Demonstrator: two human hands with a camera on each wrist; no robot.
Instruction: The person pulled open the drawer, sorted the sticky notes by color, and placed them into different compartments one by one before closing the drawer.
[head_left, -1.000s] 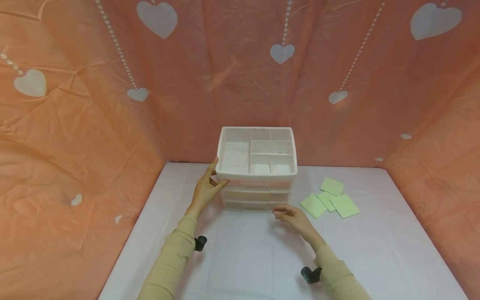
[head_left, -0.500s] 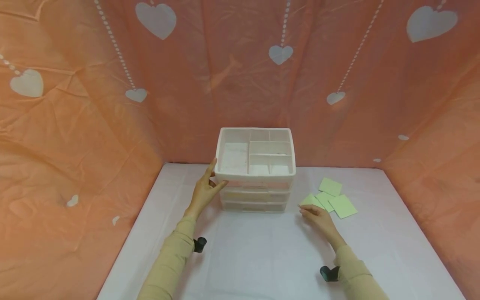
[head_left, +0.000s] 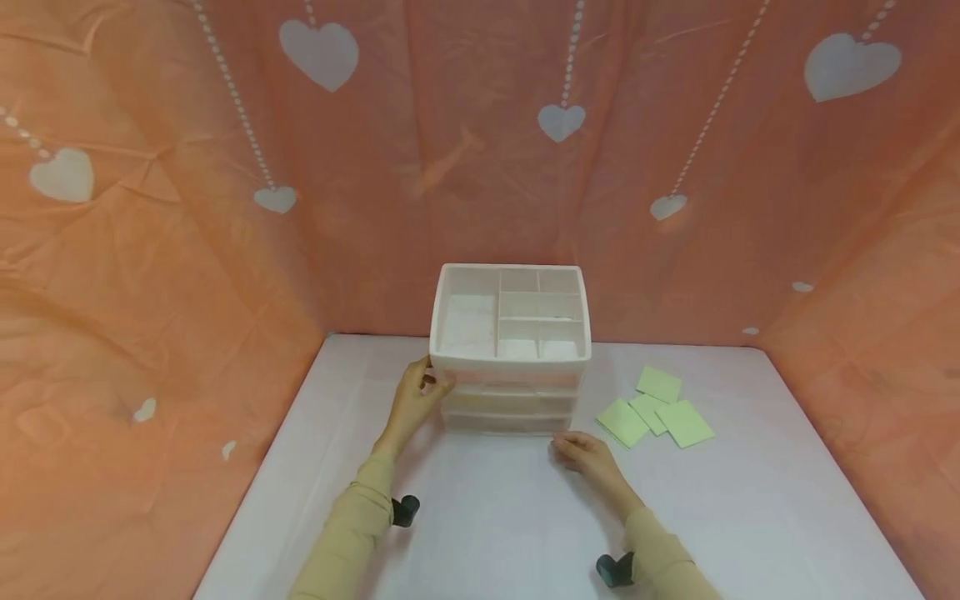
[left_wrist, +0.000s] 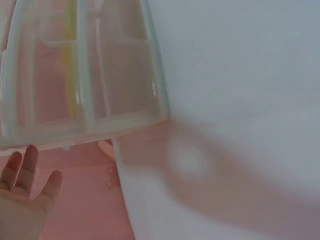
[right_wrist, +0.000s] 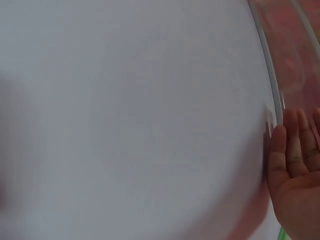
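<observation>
A white plastic drawer unit stands on the table near the back. It has a divided top tray and several clear drawers stacked below. My left hand is at the unit's left side, fingertips close under the rim of the top tray. In the left wrist view its fingers are extended, right at the unit's edge. The right hand is at the lower right front corner, fingers together against the bottom drawer. In the right wrist view those fingers look nearly straight. Neither hand shows anything held.
Several light green paper squares overlap on the white table, right of the unit. Pinkish-orange cloth with heart prints hangs behind and on both sides. A yellow strip shows through the clear plastic.
My right hand went right to beside the green squares, then came back left to the unit's lower corner. The left hand has slid lower along the unit's side.
</observation>
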